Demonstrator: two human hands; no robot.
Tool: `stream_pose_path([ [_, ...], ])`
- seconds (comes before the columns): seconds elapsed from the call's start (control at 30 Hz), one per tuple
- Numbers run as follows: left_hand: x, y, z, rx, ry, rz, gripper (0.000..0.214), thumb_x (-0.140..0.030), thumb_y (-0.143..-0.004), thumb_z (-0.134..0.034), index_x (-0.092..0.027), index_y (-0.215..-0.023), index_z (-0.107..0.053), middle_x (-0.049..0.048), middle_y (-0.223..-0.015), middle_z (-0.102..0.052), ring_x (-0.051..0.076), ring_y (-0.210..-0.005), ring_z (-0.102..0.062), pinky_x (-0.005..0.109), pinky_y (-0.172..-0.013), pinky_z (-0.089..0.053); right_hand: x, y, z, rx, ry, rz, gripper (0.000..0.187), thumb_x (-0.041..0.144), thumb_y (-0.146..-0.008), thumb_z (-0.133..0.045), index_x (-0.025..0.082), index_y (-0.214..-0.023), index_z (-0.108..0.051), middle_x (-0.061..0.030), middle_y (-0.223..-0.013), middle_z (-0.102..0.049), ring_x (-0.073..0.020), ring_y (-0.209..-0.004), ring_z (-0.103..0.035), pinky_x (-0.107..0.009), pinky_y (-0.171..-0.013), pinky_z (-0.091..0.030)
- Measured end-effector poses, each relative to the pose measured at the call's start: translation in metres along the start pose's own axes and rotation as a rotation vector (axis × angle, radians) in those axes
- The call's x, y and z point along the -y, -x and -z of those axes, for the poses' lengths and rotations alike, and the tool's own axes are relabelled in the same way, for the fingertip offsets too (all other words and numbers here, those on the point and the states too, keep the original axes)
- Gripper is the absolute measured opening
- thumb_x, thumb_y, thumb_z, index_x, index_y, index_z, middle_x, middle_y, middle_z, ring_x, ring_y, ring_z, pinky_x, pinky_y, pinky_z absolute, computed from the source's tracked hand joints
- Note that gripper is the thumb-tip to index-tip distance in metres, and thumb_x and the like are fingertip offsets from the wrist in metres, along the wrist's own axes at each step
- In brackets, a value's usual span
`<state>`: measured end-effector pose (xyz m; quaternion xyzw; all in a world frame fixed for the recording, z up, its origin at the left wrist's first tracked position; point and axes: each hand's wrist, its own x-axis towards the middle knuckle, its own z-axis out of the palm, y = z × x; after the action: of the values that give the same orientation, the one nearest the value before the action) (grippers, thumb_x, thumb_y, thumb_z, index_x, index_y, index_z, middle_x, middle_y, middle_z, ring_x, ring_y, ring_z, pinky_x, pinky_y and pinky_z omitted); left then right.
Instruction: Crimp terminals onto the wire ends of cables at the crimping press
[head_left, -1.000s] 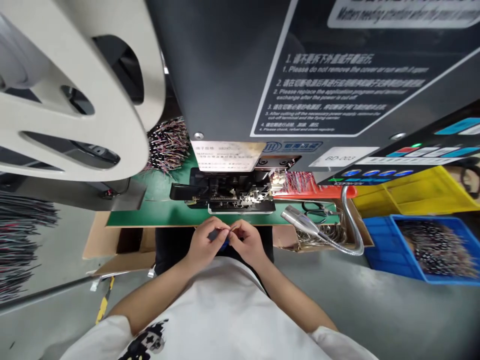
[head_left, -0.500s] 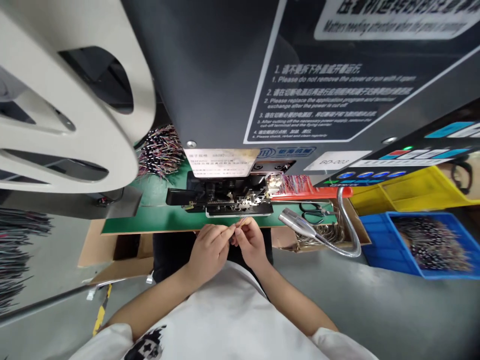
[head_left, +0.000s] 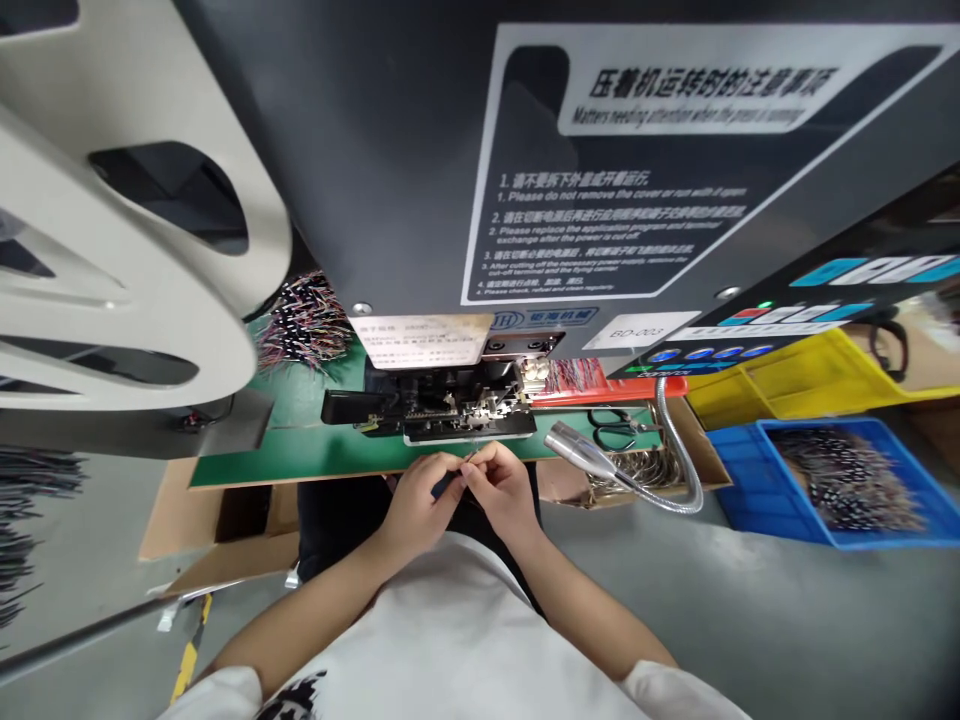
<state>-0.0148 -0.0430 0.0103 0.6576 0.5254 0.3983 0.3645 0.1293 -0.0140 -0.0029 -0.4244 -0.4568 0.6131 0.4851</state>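
Note:
My left hand (head_left: 420, 505) and my right hand (head_left: 504, 490) meet in front of the green bench's near edge. Both are closed in a pinch, fingertips touching, around thin wires (head_left: 473, 453) that show only as fine strands above the fingers. How many wires there are I cannot make out. Just beyond my fingertips stands the crimping press's metal die area (head_left: 491, 408), with a black terminal feed track (head_left: 352, 408) to its left. The wires' tips point toward the press but seem apart from it.
The dark press housing (head_left: 360, 180) fills the view above. A bundle of wires (head_left: 304, 325) lies at left on the green bench (head_left: 262, 465). On the right are a red tray (head_left: 630, 390), scissors (head_left: 615, 428), a flexible lamp (head_left: 581, 450), a blue bin (head_left: 757, 490) and a yellow bin (head_left: 787, 385).
The camera view has shifted, so the press appears lower and further left. My left thumb and fingers have spread into a wider loop, while both hands stay together at the wires.

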Motion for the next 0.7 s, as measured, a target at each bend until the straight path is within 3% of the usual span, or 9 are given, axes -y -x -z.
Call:
stream_pose_path([
  [0.17, 0.011, -0.002, -0.004, -0.07, 0.087, -0.009, 0.011, -0.028, -0.095, -0.058, -0.02, -0.096, -0.066, 0.0043, -0.096, -0.059, 0.018, -0.093, -0.059, 0.03, -0.085, -0.047, -0.004, 0.003, 0.005, -0.078, 0.116, 0.094, 0.022, 0.036, -0.087, -0.066, 0.02, -0.076, -0.058, 0.0015, -0.065, -0.057, -0.0114, -0.055, -0.046, -0.022, -0.05, -0.037],
  [0.3, 0.013, -0.001, -0.007, -0.168, 0.085, 0.041, 0.011, -0.026, -0.095, -0.057, -0.02, -0.093, -0.066, 0.0032, -0.093, -0.061, 0.017, -0.089, -0.06, 0.027, -0.08, -0.047, -0.016, 0.008, 0.003, -0.064, 0.148, 0.092, 0.022, 0.034, -0.089, -0.065, 0.02, -0.074, -0.056, 0.0026, -0.064, -0.053, -0.011, -0.055, -0.043, -0.022, -0.051, -0.036],
  [0.43, 0.013, -0.001, -0.009, -0.189, 0.015, 0.038, 0.011, -0.028, -0.095, -0.058, -0.02, -0.095, -0.066, 0.0024, -0.088, -0.064, 0.016, -0.083, -0.061, 0.026, -0.075, -0.047, -0.019, 0.005, -0.001, -0.016, 0.1, 0.104, 0.02, 0.036, -0.089, -0.065, 0.021, -0.08, -0.057, 0.0026, -0.067, -0.052, -0.0118, -0.058, -0.045, -0.022, -0.052, -0.037],
  [0.53, 0.01, -0.003, -0.011, -0.136, -0.116, -0.002, 0.013, -0.028, -0.096, -0.057, -0.02, -0.096, -0.067, 0.0023, -0.084, -0.066, 0.016, -0.079, -0.061, 0.027, -0.074, -0.046, -0.013, -0.001, 0.0, -0.018, 0.045, 0.136, 0.017, 0.037, -0.089, -0.065, 0.022, -0.087, -0.058, 0.0024, -0.07, -0.054, -0.0125, -0.059, -0.049, -0.023, -0.054, -0.04],
  [0.63, 0.005, -0.007, -0.009, -0.059, -0.202, -0.028, 0.016, -0.026, -0.097, -0.053, -0.02, -0.097, -0.068, 0.0042, -0.086, -0.069, 0.018, -0.081, -0.063, 0.028, -0.074, -0.045, -0.006, -0.007, 0.005, -0.028, 0.04, 0.158, 0.02, 0.036, -0.089, -0.065, 0.021, -0.078, -0.055, 0.0005, -0.073, -0.058, -0.0132, -0.061, -0.052, -0.024, -0.056, -0.042],
  [0.7, 0.0, -0.01, -0.004, 0.041, -0.142, 0.022, 0.017, -0.029, -0.097, -0.053, -0.019, -0.093, -0.068, 0.0041, -0.083, -0.07, 0.018, -0.077, -0.064, 0.027, -0.07, -0.045, -0.002, -0.01, 0.012, 0.023, 0.044, 0.146, 0.024, 0.035, -0.087, -0.067, 0.021, -0.073, -0.053, 0.0016, -0.069, -0.055, -0.0123, -0.058, -0.048, -0.024, -0.054, -0.038],
])
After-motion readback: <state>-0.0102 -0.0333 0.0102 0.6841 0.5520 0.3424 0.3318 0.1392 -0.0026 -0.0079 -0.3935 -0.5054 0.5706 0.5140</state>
